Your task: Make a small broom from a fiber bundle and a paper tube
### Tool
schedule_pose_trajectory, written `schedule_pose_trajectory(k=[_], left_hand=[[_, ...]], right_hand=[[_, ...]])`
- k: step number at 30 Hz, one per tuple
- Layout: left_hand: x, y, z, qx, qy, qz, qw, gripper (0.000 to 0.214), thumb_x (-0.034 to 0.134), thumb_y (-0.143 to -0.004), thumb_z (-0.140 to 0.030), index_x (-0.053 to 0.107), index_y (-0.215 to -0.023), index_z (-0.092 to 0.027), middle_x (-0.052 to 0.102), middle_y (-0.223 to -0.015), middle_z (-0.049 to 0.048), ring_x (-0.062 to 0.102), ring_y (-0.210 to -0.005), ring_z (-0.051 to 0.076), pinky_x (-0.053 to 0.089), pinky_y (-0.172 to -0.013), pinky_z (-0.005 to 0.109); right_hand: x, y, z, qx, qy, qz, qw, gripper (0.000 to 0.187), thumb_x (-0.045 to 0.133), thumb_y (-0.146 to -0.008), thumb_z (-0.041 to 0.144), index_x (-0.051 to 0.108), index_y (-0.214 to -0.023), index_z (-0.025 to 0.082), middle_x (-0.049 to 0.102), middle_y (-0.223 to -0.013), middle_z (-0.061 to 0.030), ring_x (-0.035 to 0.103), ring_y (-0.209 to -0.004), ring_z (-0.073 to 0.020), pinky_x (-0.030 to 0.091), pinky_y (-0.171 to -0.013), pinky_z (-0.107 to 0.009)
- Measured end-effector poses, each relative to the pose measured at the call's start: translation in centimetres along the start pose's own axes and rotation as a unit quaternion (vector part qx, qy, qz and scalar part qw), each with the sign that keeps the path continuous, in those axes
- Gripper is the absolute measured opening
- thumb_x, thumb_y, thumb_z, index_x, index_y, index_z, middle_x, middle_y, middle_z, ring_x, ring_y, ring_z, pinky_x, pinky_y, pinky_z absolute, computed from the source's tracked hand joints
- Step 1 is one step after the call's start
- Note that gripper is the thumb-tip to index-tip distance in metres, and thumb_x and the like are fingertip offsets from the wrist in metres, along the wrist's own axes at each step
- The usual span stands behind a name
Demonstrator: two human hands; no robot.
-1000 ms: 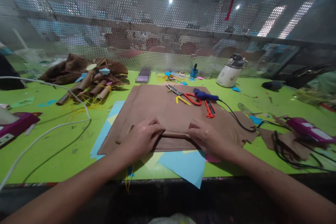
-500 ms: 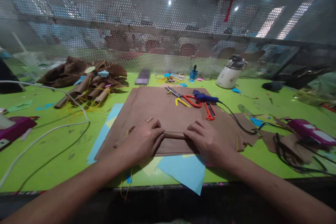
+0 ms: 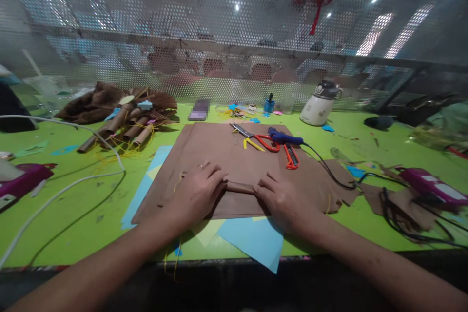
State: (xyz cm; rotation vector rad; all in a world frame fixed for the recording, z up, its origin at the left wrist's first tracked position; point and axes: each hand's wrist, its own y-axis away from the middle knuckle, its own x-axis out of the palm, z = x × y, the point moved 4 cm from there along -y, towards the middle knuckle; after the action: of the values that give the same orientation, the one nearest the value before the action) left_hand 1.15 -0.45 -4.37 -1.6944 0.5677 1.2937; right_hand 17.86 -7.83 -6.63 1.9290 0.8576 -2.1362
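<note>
A thin brown paper roll [image 3: 239, 186] is clasped.
Gripped by left hand [image 3: 197, 195] at nine o'clock, right hand [image 3: 283, 200] at three.

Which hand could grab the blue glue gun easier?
Probably the right hand: the blue glue gun lies just beyond it on the brown paper, while the left hand sits farther over. Both press the paper roll.

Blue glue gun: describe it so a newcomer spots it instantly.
On the green table, find the big brown paper sheet. At its far right corner lies the glue gun, beside orange-handled scissors: blue body, black cord trailing right.
</note>
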Motion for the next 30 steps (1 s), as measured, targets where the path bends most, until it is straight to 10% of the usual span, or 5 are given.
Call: schedule_pose_trajectory(k=[15, 30], left_hand=[[0.7, -0.6, 0.7, 0.006, 0.052, 0.051, 0.997, 0.029, 0.041, -0.093, -0.024, 0.069, -0.09, -0.017, 0.061, -0.091, 0.0081, 0.055, -0.079, 0.017, 0.042, -0.069, 0.029], [1.3, -2.2, 2.5, 0.006, 0.087, 0.079, 0.993, 0.034, 0.041, -0.092, -0.031, 0.071, -0.08, -0.019, 0.056, -0.08, 0.0049, 0.051, -0.072, 0.015, 0.038, -0.066, 0.027]], right_hand=[[0.0, -0.9, -3.2, 0.058, -0.168, -0.026, 0.984, 0.022, 0.048, -0.092, 0.02, 0.062, -0.076, 0.016, 0.054, -0.077, -0.0048, 0.051, -0.071, -0.0158, 0.039, -0.063, -0.026], [-0.1, -1.1, -1.8, 0.019, -0.015, -0.051, 0.998, 0.014, 0.047, -0.091, 0.019, 0.059, -0.084, 0.017, 0.055, -0.083, -0.0079, 0.048, -0.082, -0.021, 0.042, -0.073, -0.034]])
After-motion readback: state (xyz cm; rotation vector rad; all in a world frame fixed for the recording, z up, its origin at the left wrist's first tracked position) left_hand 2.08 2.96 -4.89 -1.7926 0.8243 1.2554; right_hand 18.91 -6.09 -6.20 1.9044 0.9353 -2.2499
